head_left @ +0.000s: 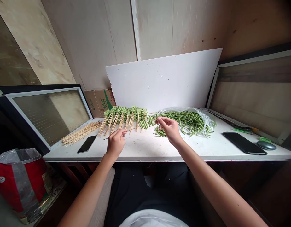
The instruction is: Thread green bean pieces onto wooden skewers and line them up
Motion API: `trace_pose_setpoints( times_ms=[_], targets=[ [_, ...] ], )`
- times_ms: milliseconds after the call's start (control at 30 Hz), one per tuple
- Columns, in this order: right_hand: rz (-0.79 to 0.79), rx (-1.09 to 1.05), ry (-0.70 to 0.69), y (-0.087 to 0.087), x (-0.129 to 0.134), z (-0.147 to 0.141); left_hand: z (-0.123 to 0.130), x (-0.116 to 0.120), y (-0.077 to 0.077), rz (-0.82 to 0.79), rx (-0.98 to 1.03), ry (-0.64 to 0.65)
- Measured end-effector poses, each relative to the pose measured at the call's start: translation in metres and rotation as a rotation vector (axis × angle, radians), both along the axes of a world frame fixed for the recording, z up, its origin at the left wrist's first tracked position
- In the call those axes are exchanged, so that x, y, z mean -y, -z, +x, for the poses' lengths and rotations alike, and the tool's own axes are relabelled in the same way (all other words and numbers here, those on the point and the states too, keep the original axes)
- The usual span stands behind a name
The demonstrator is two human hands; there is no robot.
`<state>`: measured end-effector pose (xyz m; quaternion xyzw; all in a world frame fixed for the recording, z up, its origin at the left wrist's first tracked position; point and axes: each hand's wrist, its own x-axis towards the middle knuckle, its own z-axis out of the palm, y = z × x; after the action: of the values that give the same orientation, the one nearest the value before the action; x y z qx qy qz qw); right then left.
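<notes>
My left hand [116,143] is closed around the bare end of a thin wooden skewer [130,129] held above the table. Several short green bean pieces [145,123] are threaded side by side on its far part. At the skewer's tip, my right hand [169,126] pinches a green bean piece [156,117] between thumb and fingers. Behind my left hand lies a stacked row of finished bean skewers [125,111], their sticks fanned toward me. Loose cut bean pieces [160,131] lie in a small heap beside my right hand.
Long whole beans [190,119] spill from a clear plastic bag [208,119] at the back right. Bare skewers [80,133] and a phone [87,144] lie left. Another dark phone [243,142] and a grey oval object [266,145] are right. A white board [161,82] leans behind.
</notes>
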<state>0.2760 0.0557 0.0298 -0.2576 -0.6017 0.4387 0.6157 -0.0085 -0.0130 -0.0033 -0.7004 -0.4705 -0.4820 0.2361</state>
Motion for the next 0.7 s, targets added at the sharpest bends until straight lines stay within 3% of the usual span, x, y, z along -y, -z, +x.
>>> trace_pose_setpoints(
  times_ms=[433, 700],
  targets=[
    [-0.035, -0.009, -0.07, 0.009, 0.004, -0.015, 0.006, 0.001, -0.004, -0.005, 0.092, -0.032],
    [-0.099, -0.032, -0.104, 0.018, -0.01, -0.013, 0.002, -0.006, 0.005, -0.083, 0.125, -0.03]
  ],
)
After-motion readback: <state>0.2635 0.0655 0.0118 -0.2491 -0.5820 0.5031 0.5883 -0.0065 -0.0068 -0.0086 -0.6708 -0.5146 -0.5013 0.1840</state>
